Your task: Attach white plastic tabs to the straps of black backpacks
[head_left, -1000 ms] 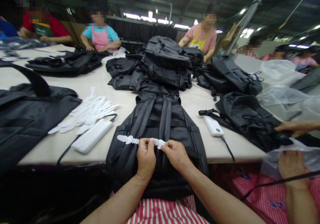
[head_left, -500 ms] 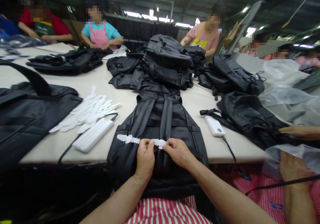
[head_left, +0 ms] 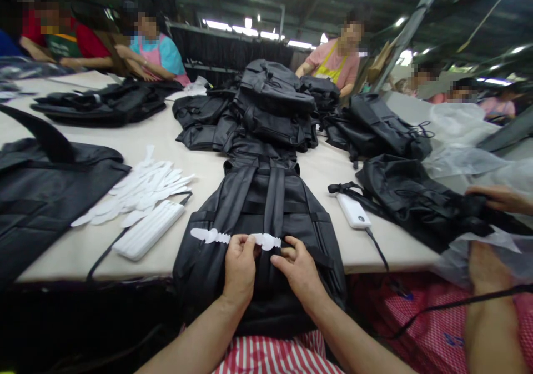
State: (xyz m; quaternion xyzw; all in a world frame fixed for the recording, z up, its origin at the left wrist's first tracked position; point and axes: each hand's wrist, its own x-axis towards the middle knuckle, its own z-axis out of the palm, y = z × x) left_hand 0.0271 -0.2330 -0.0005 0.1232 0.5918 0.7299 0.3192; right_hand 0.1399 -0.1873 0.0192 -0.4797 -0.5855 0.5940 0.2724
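Observation:
A black backpack [head_left: 258,207] lies straps-up over the table's near edge, right before me. Across its lower part rests a white plastic strip [head_left: 214,235] with a notched middle. My left hand [head_left: 239,268] pinches that strip near its right end, fingers closed on it. My right hand [head_left: 297,268] sits just beside it on the backpack, fingers curled at the strip's right tip and a black strap; what it grips is hidden.
A pile of white plastic strips [head_left: 141,188] and a white power bank [head_left: 150,229] lie left. Another white power bank [head_left: 353,210] lies right. Stacked black backpacks [head_left: 275,101] fill the middle. A neighbour's hands [head_left: 495,196] handle a bag and clear plastic at right. Several people sit across the table [head_left: 75,252].
My hands have shifted slightly along the strip; the right hand has slipped a little lower off its tip. The neighbour's hand at right rose onto the bag.

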